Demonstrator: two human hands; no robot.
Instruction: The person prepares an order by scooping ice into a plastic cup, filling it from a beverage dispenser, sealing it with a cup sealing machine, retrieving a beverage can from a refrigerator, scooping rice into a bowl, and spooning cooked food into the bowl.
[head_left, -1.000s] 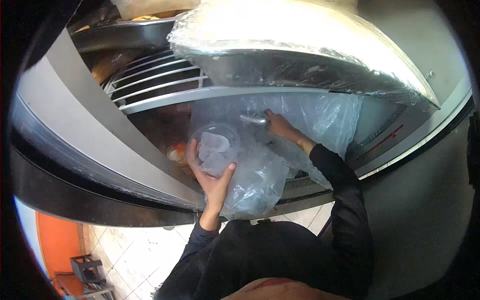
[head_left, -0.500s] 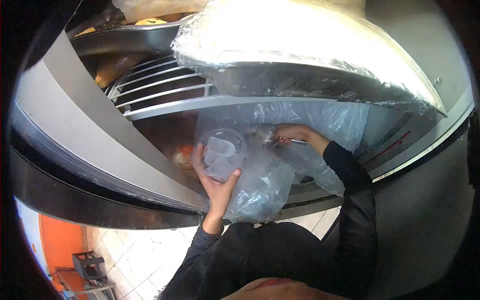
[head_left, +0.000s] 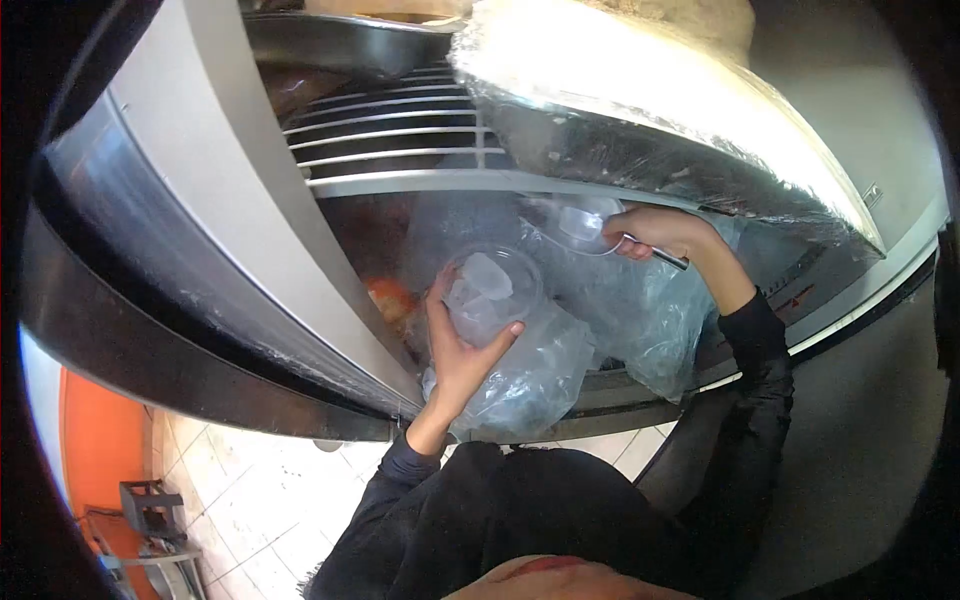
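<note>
My left hand (head_left: 460, 355) is wrapped round a clear plastic cup (head_left: 527, 275) with chunks of ice (head_left: 485, 285) in it. To its right, my right hand (head_left: 665, 232) grips a scoop (head_left: 572, 243) by its handle, which ends in a dark tip. A clear piece of ice (head_left: 588, 222) appears to lie in the scoop's bowl. Both hands are inside a chilled cabinet, over a large clear plastic bag (head_left: 530, 385). The scoop's bowl is near the cup's rim but apart from it. What lies deep in the bag is hidden.
Above my hands runs a white wire shelf (head_left: 400, 150). A metal tray wrapped in plastic film (head_left: 620, 140) juts out over the right arm. The cabinet's grey frame (head_left: 240, 180) borders the left side. Something orange in a bag (head_left: 388, 298) lies left of the cup.
My right hand has moved right and up with the scoop, whose bowl now shows with ice in it. The cup has shifted right in view as the camera turned.
</note>
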